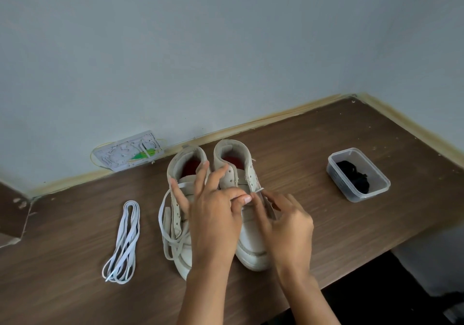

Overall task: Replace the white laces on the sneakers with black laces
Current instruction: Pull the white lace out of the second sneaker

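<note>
Evidently the limp, light white lace (259, 194) is pinched by both hands, left hand (213, 214) and right hand (288, 224), over the right sneaker (251, 247); it is best gripped near its stiff tip.

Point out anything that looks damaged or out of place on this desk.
The wall plate behind the sneakers hangs askew with wires showing. The desk is chipped at its far-left edge. The loose white lace merely lies bundled beside the shoes.
</note>
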Action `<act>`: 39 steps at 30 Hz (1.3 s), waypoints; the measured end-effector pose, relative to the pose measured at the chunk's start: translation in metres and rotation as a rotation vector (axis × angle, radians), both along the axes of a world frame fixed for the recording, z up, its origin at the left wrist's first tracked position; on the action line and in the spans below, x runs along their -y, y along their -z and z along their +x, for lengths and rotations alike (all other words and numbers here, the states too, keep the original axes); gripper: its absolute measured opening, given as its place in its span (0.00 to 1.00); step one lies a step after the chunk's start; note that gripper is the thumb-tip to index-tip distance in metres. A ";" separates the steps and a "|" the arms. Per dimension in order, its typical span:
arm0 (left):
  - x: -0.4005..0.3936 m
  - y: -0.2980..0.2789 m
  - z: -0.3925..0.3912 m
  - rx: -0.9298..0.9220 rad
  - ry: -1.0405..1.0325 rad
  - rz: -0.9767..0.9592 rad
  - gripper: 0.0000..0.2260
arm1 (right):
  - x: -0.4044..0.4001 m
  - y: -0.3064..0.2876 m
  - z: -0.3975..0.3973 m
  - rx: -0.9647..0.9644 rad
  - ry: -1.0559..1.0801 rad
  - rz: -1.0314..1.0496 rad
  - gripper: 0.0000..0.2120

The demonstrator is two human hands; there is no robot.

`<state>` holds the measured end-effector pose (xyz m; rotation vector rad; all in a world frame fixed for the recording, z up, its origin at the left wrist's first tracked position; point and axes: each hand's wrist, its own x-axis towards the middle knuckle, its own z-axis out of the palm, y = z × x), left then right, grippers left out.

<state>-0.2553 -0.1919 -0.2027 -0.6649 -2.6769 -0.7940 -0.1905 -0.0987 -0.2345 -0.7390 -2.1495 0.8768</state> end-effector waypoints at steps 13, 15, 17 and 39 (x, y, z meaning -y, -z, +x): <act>0.001 -0.004 0.003 -0.019 -0.092 0.076 0.06 | 0.004 0.010 -0.007 -0.009 0.049 0.070 0.08; 0.005 -0.010 0.003 -0.070 -0.145 0.100 0.06 | 0.003 0.009 -0.008 -0.013 0.066 0.044 0.09; 0.015 -0.014 -0.001 -0.090 -0.239 0.128 0.04 | 0.002 0.008 -0.007 -0.022 0.072 0.034 0.08; 0.027 -0.010 0.005 0.185 0.003 -0.363 0.31 | -0.009 0.008 -0.003 -0.095 -0.260 -0.041 0.09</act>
